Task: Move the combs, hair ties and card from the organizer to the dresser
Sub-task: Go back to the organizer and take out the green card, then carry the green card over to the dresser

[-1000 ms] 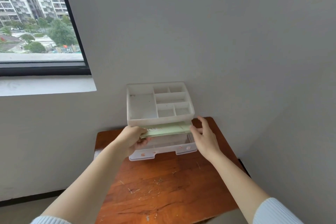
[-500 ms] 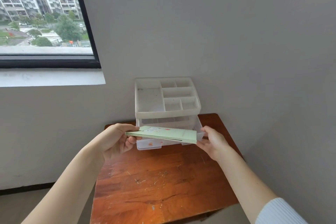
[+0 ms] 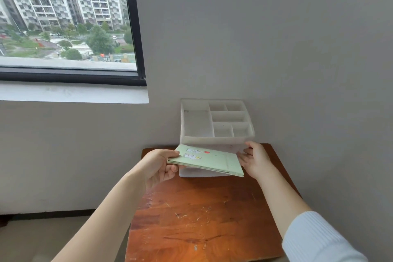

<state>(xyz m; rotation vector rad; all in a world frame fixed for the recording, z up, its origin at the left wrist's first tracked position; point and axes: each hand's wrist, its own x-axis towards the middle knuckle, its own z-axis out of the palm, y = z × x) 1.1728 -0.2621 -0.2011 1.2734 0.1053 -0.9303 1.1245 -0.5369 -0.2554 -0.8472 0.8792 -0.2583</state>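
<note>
A pale green card (image 3: pixel 209 160) with small cartoon stickers hangs flat just above the wooden dresser top (image 3: pixel 204 217), in front of the white plastic organizer (image 3: pixel 217 137). My left hand (image 3: pixel 158 166) pinches the card's left end. My right hand (image 3: pixel 256 160) rests at the card's right end, against the organizer's lower drawer; whether it grips anything is unclear. The organizer's top tray compartments look empty. The open lower drawer (image 3: pixel 191 173) is mostly hidden behind the card. No combs or hair ties are visible.
The organizer stands at the back of the dresser against a grey wall. A window (image 3: pixel 66 21) with a black frame and white sill is up on the left. Another wall closes in on the right of the dresser. Bare floor lies to the left.
The card has come out of the organizer's drawer toward me and lifted slightly, tilting so its top face shows. The view has shifted left and closer.
</note>
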